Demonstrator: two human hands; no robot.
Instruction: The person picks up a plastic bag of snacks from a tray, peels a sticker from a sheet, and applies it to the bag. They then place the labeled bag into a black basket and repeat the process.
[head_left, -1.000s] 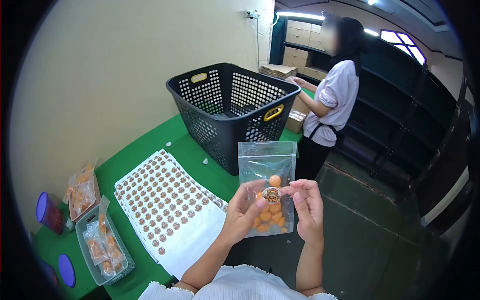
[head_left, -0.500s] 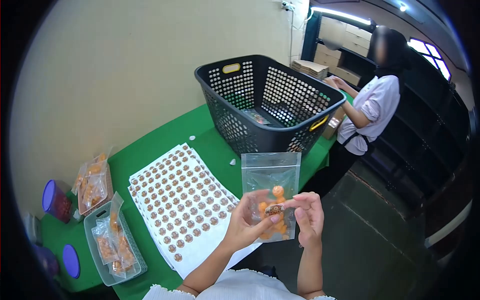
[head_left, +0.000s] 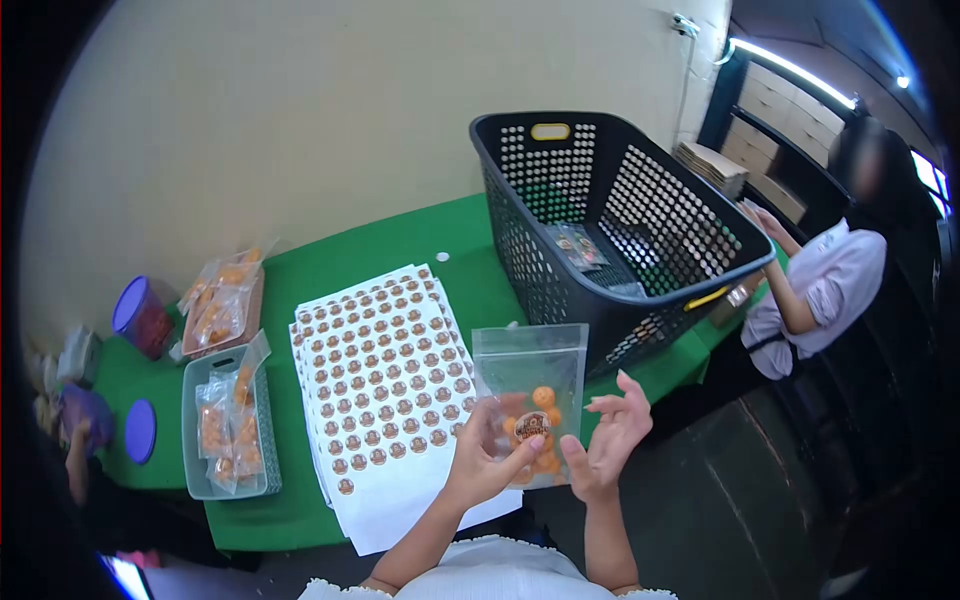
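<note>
My left hand (head_left: 482, 465) is closed on a clear zip bag (head_left: 530, 362) of round orange snacks, held upright over the table's front edge. Its thumb presses on a round brown sticker (head_left: 531, 426) on the bag's front; its other fingers are partly behind the bag. To the right of the bag, my right hand (head_left: 614, 440) is raised with fingers apart and nothing in it. Beneath and left of the bag, stacked sheets of round brown stickers (head_left: 385, 375) lie on the green table (head_left: 330, 270).
A black perforated basket (head_left: 530, 268) with several packets inside stands behind the bag. At left are a pale tray (head_left: 272, 478) and pink basket (head_left: 258, 305) of bagged snacks, a purple-lidded jar (head_left: 150, 328) and a loose purple lid (head_left: 140, 432). A co-worker (head_left: 825, 285) stands at right.
My right hand has come away from the sticker and opened beside the bag. The left thumb now lies on the sticker. The view has turned left, showing another person's arm at the far left.
</note>
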